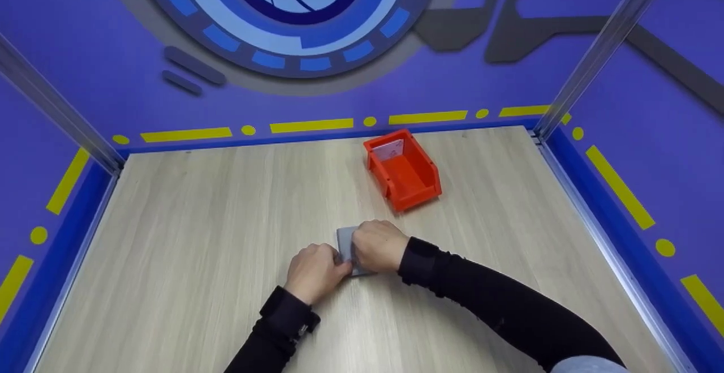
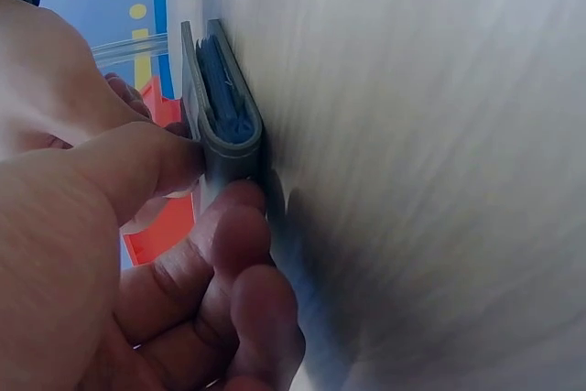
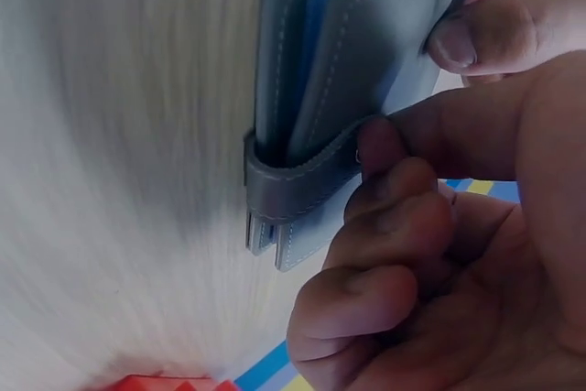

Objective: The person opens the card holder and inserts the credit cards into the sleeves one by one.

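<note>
A grey stitched card wallet lies on the table between the two hands. In the left wrist view its spine faces the camera, with blue sleeves inside the folded covers. My left hand pinches the wallet at the spine edge, thumb on the upper cover. At the opposite side, my right hand pinches the end of the closing strap between thumb and forefinger. That strap curves round the open edge onto the upper cover; its fastener is mostly hidden by the fingers.
A red open-front bin stands beyond the right hand, towards the back wall. The pale wood-grain table is bounded by blue-purple panels with metal corner posts.
</note>
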Available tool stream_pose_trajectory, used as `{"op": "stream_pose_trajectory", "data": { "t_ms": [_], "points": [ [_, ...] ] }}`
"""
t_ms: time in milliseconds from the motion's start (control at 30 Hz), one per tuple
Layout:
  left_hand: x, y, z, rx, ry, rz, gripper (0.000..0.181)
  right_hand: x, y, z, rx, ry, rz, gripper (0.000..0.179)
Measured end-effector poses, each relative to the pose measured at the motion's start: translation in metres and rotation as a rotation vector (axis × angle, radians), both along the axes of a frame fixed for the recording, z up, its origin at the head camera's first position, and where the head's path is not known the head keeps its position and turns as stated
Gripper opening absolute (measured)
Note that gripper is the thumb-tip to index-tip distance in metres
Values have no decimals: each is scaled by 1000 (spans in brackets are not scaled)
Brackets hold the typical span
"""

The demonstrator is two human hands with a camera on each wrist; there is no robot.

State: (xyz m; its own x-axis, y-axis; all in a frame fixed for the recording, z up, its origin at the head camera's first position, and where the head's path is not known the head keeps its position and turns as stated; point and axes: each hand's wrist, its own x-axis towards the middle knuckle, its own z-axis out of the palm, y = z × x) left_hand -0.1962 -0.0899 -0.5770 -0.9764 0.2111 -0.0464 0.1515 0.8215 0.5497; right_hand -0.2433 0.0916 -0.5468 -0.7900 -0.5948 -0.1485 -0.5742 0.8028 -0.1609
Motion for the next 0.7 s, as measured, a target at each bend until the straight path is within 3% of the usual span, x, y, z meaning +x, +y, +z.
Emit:
{"op": "stream_pose_trajectory", "data": {
  "t_ms": [167, 333, 467, 600, 700],
  "points": [
    [1, 1, 1, -13, 57, 15, 51, -2, 7, -1, -76, 7, 4, 33],
    [1, 4, 6, -8, 202, 11, 46, -2, 18, -3, -249, 69, -28, 31],
    [-6, 6, 15, -1, 326, 22, 36, -6, 26, 0, -401, 161, -109, 21],
    [-16, 6, 25, -28, 438, 67, 22, -11, 33, 4, -463, 224, -161, 15],
    [-22, 7, 30, -62, 481, 94, 33, -14, 37, 6, -471, 242, -191, 15]
  ]
}}
